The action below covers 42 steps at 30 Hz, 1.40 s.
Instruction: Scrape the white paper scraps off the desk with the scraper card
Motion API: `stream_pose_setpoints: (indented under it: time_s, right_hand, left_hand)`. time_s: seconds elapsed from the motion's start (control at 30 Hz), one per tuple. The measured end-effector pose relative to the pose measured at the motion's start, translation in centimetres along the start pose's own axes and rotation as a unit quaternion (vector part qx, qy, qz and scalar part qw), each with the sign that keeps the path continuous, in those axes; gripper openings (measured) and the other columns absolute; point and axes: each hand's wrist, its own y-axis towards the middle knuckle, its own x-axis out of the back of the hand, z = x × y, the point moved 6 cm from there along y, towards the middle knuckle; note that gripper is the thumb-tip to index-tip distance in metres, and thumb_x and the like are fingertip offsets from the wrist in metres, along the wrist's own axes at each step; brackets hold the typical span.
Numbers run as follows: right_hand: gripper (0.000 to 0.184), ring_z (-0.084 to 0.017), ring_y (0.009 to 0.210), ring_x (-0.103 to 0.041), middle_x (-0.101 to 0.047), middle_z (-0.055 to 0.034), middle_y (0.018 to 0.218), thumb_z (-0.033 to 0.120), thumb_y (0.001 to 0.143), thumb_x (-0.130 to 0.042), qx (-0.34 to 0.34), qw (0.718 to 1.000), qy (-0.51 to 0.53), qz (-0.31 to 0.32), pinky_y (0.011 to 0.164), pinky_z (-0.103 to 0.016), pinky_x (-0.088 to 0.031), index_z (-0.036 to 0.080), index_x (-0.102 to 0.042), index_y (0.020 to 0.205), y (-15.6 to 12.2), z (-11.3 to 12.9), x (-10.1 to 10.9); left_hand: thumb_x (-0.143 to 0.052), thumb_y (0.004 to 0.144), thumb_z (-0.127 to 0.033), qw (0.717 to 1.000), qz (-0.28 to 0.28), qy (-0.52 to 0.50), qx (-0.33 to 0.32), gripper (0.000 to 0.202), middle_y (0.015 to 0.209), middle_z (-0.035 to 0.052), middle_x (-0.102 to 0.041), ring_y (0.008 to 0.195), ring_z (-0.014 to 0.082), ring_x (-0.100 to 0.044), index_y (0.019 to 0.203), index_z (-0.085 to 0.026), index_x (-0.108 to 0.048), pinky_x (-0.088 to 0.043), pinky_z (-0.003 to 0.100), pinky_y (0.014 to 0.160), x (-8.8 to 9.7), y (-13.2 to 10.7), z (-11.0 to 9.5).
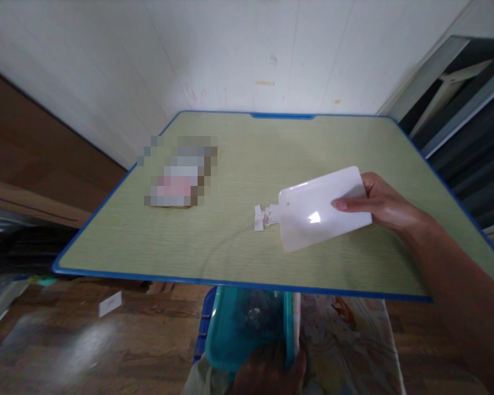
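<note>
My right hand (381,200) grips the right end of a flat, glossy white plastic sheet (321,216), with the thumb laid on top. The sheet has rounded corners and a small mark near its left end, and it is held over the table. At its left edge are small white paper scraps (265,216). Below the front edge of the table, my left hand (267,370) is closed at the near rim of a teal plastic tub (226,329), its fingers partly hidden and dim. What lies inside the tub is blurred.
The pale green table (230,241) has a blue rim and stands against a white wall (239,55). A blurred-out rectangular object (181,175) lies at the table's left. A white slip (110,304) is on the wooden floor (119,356), and patterned cloth (341,345) spreads right of the tub.
</note>
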Motion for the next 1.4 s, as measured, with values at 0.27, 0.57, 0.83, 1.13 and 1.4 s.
stream_pose_setpoints:
  time_s: [0.27,0.57,0.83,1.13,1.4]
  right_hand:
    - [0.019,-0.011,0.058,-0.059,-0.067,0.0022,0.075,0.024,0.06,-0.067,0.009,0.996,-0.028,0.087,0.05,-0.019,-0.046,0.021,-0.068,0.078,0.3,-0.2,-2.0]
    - [0.021,-0.012,0.066,-0.061,-0.067,0.0025,0.083,0.024,0.062,-0.065,0.036,0.992,-0.023,0.118,0.058,-0.021,-0.049,0.022,-0.067,0.083,0.0,0.2,-3.7]
    - [0.023,-0.014,0.071,-0.062,-0.067,0.0006,0.086,0.028,0.063,-0.065,0.055,0.991,0.007,0.122,0.061,-0.024,-0.05,0.022,-0.067,0.085,-0.3,0.6,-5.3]
    - [0.021,-0.013,0.066,-0.061,-0.067,0.0012,0.084,0.029,0.064,-0.064,0.05,0.996,-0.019,0.074,0.059,-0.024,-0.049,0.022,-0.067,0.083,0.0,0.6,-4.5]
    - [0.02,-0.012,0.066,-0.061,-0.067,0.0016,0.082,0.027,0.064,-0.064,0.038,0.989,-0.012,0.141,0.057,-0.021,-0.049,0.021,-0.066,0.084,-0.3,0.2,-5.3]
  left_hand:
    - [-0.065,0.058,-0.032,1.0,-0.013,0.005,-0.005,0.036,0.054,-0.0035,-0.05,0.044,0.0145,-0.046,0.092,-0.028,-0.056,-0.04,0.025,0.036,-0.1,0.0,-0.2]
    - [-0.067,0.055,-0.033,1.0,-0.017,0.019,0.003,0.039,0.055,-0.0038,-0.051,0.046,0.0148,-0.047,0.092,-0.03,-0.056,-0.041,0.025,0.037,0.4,0.3,0.1]
    - [-0.068,0.053,-0.037,0.999,-0.018,0.025,0.013,0.041,0.052,-0.0033,-0.051,0.043,0.0156,-0.045,0.092,-0.03,-0.056,-0.04,0.026,0.035,0.8,0.7,0.1]
    - [-0.068,0.054,-0.033,1.0,0.004,0.013,0.01,0.043,0.055,-0.0041,-0.05,0.045,0.0146,-0.046,0.095,-0.029,-0.055,-0.041,0.026,0.037,0.1,0.3,-0.1]
    - [-0.069,0.052,-0.033,1.0,-0.012,0.012,0.005,0.043,0.055,-0.0039,-0.051,0.045,0.0146,-0.047,0.093,-0.029,-0.055,-0.04,0.025,0.037,0.0,0.1,-0.1]
